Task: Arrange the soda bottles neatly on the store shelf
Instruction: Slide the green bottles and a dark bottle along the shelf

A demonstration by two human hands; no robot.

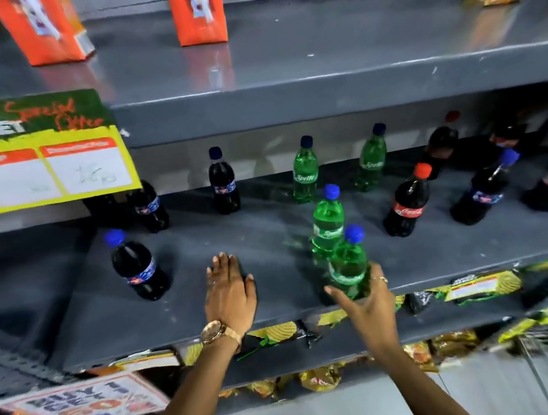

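On the grey shelf (278, 313), a dark cola bottle (138, 265) stands near the left. The left hand (229, 292) lies flat on bare shelf, fingers spread, holding nothing. Just right, the right hand (366, 299) has its fingers wrapped round the lower body of a green soda bottle (348, 263) at the near edge. Full, smooth plastic probably feels weighty and slippery, so mid-body suits best. Far-left bottles sit half hidden behind the offer sign (37, 150); far-right ones blur.

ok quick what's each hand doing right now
Left hand: open, flat, palm down on the grey shelf, holding nothing.
Right hand: fingers wrapped around the lower part of a green Sprite bottle.
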